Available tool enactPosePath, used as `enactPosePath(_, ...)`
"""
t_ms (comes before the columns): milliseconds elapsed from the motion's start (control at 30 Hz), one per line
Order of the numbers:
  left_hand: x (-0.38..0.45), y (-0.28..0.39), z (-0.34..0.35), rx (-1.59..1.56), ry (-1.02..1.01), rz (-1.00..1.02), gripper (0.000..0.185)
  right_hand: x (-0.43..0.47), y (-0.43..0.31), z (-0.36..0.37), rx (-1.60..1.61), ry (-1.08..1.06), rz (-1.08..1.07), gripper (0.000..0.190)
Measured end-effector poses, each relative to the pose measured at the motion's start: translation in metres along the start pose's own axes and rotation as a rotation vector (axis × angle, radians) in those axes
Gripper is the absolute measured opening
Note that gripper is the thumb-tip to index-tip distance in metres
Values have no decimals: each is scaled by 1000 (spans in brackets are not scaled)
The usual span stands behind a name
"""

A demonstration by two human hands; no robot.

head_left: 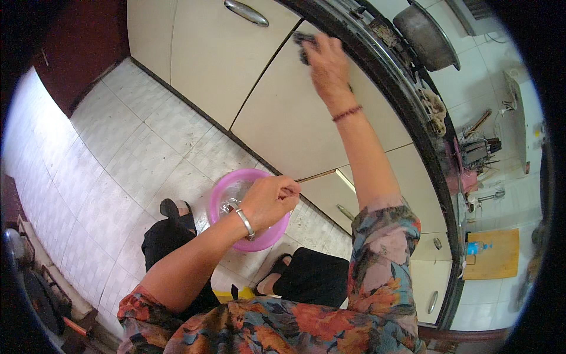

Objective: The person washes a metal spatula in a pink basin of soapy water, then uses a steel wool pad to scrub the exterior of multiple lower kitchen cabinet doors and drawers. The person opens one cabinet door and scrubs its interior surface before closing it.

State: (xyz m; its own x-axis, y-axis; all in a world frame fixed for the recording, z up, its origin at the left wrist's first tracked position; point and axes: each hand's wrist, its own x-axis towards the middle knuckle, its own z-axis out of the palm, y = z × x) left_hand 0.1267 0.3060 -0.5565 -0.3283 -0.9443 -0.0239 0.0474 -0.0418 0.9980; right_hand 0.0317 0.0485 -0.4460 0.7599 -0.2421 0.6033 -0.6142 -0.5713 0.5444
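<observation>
My right hand [329, 66], with a dark red beaded bracelet at the wrist, presses a dark cloth [305, 44] against the upper part of a cream cabinet door [287, 115], just below the black counter edge. The hand is somewhat blurred and covers part of the cloth. Lower down, my left hand [272, 199] hangs over a pink plastic basin [219, 190] on the floor, its fingers curled in and a silver bangle at the wrist. Nothing shows in its fingers. What looks like water lies in the basin, partly hidden by that hand.
The black countertop edge [389, 88] curves along the right, with a metal pot [426, 37], a crumpled rag [433, 110] and a cutting board [491, 261] beyond it. Metal handles [246, 13] stick out from the cabinet doors. My sandalled feet stand near the basin.
</observation>
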Motion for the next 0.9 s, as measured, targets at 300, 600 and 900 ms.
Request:
enactPosePath(300, 2, 10, -14, 95, 81, 48, 23, -34, 21, -36, -64, -109, 87, 37)
enactPosePath(600, -20, 11, -11, 123, 21, 117, 20, -118, 32, -66, -56, -121, 220, 35)
enactPosePath(900, -7, 9, 18, 163, 15, 142, 20, 13, -4, 3, 44, -103, 69, 23)
